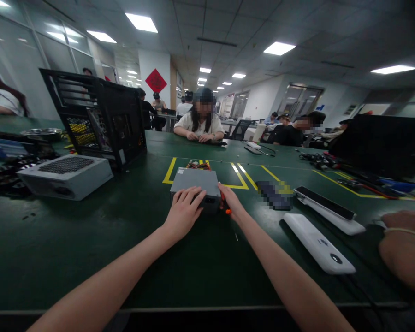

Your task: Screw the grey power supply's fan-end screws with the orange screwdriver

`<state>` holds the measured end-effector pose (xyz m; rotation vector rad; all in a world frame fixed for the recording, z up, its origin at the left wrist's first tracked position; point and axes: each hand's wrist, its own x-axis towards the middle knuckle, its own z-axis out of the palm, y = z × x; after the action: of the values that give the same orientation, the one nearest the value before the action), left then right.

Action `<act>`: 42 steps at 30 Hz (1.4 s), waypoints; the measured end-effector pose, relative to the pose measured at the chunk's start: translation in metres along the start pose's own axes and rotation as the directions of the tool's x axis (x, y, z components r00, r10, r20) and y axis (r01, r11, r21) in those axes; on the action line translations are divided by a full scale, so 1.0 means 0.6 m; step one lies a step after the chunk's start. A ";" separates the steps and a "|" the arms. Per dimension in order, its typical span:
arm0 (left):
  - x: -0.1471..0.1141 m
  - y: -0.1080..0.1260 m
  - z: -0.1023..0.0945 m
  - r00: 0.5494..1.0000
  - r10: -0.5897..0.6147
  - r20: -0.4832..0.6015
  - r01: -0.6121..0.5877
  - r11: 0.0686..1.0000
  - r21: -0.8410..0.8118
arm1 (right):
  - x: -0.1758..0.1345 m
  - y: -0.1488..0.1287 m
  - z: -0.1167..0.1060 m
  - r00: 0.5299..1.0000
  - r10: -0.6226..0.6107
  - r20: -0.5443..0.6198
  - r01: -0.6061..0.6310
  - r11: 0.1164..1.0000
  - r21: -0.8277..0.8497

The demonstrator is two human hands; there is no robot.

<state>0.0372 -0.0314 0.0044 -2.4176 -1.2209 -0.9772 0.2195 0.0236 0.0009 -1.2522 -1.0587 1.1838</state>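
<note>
A grey computer power supply (197, 179) sits on the green table in front of me, its bundle of coloured cables (198, 165) showing behind it. My left hand (185, 210) lies over its near left part, fingers spread across the top and front edge. Against the right side of the power supply is my right hand (232, 203), its fingers curled round an orange-handled tool (228, 211). Most of that tool is hidden by the hand and the box, so its exact kind does not show.
At left stand a second power supply (72, 177), an open black computer case (100, 120) and a metal bowl (43, 133). White devices (318, 242) with cables and a phone (275, 194) lie right. Another person's arm (406, 249) is at far right; a person (202, 117) sits opposite.
</note>
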 end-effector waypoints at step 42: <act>0.002 -0.013 0.034 0.996 0.029 -0.080 -0.027 0.999 0.031 | -0.137 -0.045 0.056 0.376 -0.923 -0.084 0.919 0.383 -0.092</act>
<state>0.0407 -0.0154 -0.0105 -2.3425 -1.1625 -1.0300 0.1786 -0.0531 0.0337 -0.4981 -1.3946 0.1722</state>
